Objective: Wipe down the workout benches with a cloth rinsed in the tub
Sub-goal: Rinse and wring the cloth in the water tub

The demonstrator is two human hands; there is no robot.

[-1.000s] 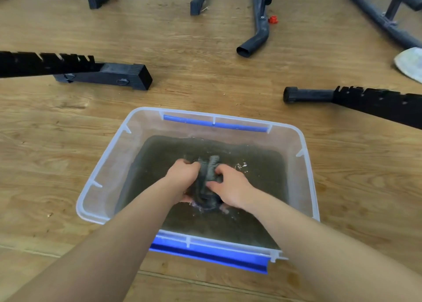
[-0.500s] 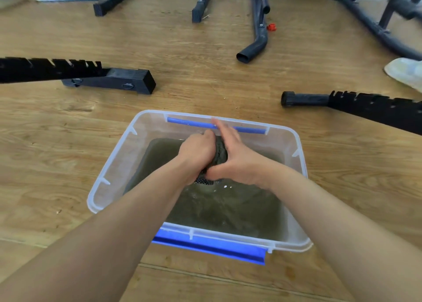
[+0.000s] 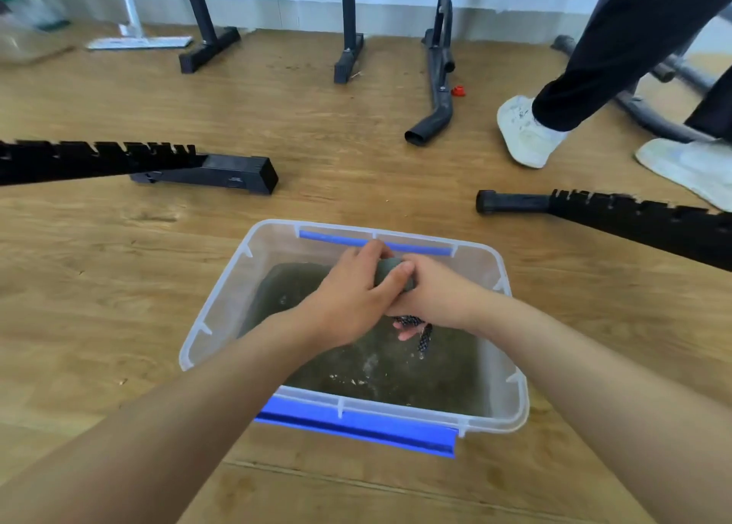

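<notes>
Together we clenched both hands round the cloth (image 3: 390,271). Our left hand (image 3: 348,298) wrapped it from the left and our right hand (image 3: 433,300) gripped it from the right, the two hands touching. The grey wad sat squeezed between them, above the murky water (image 3: 376,373), toward the far side of the tub (image 3: 210,325). A patterned end hung beneath the right hand. Beyond the tub, a left bench frame (image 3: 222,173) and a right bench frame (image 3: 633,218) lay on the wooden floor (image 3: 356,159).
</notes>
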